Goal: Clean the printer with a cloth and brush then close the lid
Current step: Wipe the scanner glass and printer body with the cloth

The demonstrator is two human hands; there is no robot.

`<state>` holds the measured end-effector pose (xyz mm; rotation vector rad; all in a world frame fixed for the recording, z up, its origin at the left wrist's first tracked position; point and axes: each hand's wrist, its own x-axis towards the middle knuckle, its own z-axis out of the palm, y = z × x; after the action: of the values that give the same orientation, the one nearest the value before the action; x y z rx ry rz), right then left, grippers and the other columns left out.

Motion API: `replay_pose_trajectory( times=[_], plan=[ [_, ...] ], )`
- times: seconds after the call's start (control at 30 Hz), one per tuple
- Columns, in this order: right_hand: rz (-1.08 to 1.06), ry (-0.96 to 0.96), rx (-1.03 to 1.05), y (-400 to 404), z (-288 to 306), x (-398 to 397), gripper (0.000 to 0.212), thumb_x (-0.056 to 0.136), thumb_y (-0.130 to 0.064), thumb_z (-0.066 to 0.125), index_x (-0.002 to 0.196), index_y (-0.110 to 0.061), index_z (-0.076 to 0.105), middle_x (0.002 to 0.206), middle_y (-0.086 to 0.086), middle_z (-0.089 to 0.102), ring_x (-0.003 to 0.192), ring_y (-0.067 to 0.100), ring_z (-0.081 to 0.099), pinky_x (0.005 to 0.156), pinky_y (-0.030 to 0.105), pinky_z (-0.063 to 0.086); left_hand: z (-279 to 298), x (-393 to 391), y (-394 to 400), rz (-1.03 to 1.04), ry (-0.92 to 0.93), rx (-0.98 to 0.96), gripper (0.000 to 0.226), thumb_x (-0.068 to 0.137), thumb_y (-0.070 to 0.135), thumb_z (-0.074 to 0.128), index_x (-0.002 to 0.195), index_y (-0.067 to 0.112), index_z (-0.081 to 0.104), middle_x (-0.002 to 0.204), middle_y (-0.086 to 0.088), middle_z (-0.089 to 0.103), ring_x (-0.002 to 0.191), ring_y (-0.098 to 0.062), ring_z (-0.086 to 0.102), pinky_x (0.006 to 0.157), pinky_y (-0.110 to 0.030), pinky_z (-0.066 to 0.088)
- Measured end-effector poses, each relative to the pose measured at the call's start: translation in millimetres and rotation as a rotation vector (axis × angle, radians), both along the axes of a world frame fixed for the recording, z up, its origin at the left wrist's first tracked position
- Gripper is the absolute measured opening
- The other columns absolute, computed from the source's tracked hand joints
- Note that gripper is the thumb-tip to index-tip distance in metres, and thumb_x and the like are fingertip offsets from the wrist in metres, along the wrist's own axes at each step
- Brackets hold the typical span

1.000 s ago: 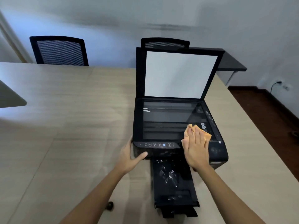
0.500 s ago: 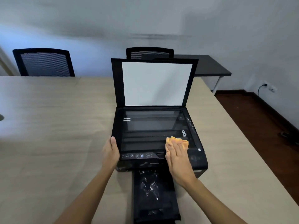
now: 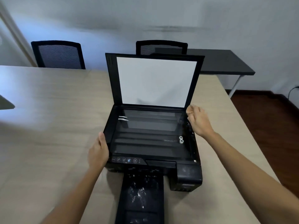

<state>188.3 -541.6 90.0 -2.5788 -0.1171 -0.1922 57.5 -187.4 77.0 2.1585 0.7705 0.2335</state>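
At the bottom centre, white specks dot the output tray, so we judge cleaning unfinished. Our left hand rests flat against the printer at its left edge. Our right hand, loosely curled, hovers at its right edge; whether it holds anything, we cannot tell. The lid stands open; cloth and brush are unseen.
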Motion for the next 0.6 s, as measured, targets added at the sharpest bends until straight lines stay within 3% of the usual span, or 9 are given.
replay_pose_trajectory(
  times=[0.1, 0.2, 0.3, 0.43, 0.5, 0.6],
  plan=[
    [0.156, 0.17, -0.084, 5.7, -34.0, 8.9, 0.062, 0.094, -0.039, 0.031, 0.148, -0.009, 0.023, 0.151, 0.007, 0.026, 0.145, 0.031, 0.016, 0.12, 0.037, 0.01, 0.6, -0.9, -0.5, 0.001, 0.0, 0.026, 0.066, 0.098, 0.051, 0.013, 0.135, 0.009, 0.049, 0.134, -0.026, 0.053, 0.126, -0.044, 0.046, 0.104, -0.048, 0.034],
    [0.167, 0.19, -0.088, 4.4, -40.2, -15.9, 0.061, 0.101, -0.039, 0.028, 0.152, -0.01, 0.01, 0.161, 0.0, 0.004, 0.149, 0.018, -0.007, 0.121, 0.035, -0.001, -0.3, -2.7, 0.0, 0.013, -0.019, 0.031, 0.067, 0.099, 0.051, 0.014, 0.131, 0.006, 0.051, 0.13, -0.028, 0.055, 0.123, -0.045, 0.047, 0.102, -0.05, 0.035],
    [0.22, 0.112, -0.167, -0.9, -36.6, -76.1, 0.066, 0.099, -0.047, 0.015, 0.151, -0.006, 0.018, 0.161, 0.01, 0.012, 0.149, 0.021, 0.002, 0.122, 0.036, 0.006, -0.4, -2.8, -4.0, 0.003, -0.029, 0.023, 0.065, 0.1, 0.047, 0.017, 0.123, 0.0, 0.055, 0.123, -0.031, 0.057, 0.117, -0.046, 0.05, 0.097, -0.049, 0.037],
    [0.216, 0.039, -0.369, -5.7, -27.7, -94.7, 0.075, 0.095, -0.051, -0.002, 0.144, -0.011, 0.04, 0.145, 0.013, 0.044, 0.128, 0.031, 0.035, 0.107, 0.042, 0.034, -1.2, 0.5, -4.5, 0.006, -0.033, 0.035, 0.065, 0.099, 0.048, 0.016, 0.12, 0.001, 0.056, 0.121, -0.031, 0.059, 0.114, -0.046, 0.052, 0.095, -0.05, 0.039],
    [0.152, 0.089, -0.343, -4.9, -24.7, -67.1, 0.068, 0.094, -0.051, 0.005, 0.146, -0.021, 0.034, 0.145, 0.011, 0.038, 0.128, 0.036, 0.034, 0.104, 0.046, 0.036, -1.5, 1.5, -3.5, 0.003, -0.026, 0.031, 0.065, 0.1, 0.048, 0.016, 0.123, 0.002, 0.056, 0.122, -0.03, 0.059, 0.115, -0.046, 0.052, 0.096, -0.05, 0.039],
    [-0.001, 0.183, -0.169, 0.5, -31.4, -12.6, 0.053, 0.099, -0.04, 0.024, 0.151, -0.027, 0.021, 0.16, 0.016, 0.001, 0.145, 0.041, 0.001, 0.115, 0.055, 0.014, 0.1, 0.6, -6.1, -0.01, -0.012, 0.043, 0.065, 0.099, 0.048, 0.015, 0.124, 0.003, 0.055, 0.123, -0.029, 0.059, 0.116, -0.045, 0.052, 0.096, -0.05, 0.039]
  ],
)
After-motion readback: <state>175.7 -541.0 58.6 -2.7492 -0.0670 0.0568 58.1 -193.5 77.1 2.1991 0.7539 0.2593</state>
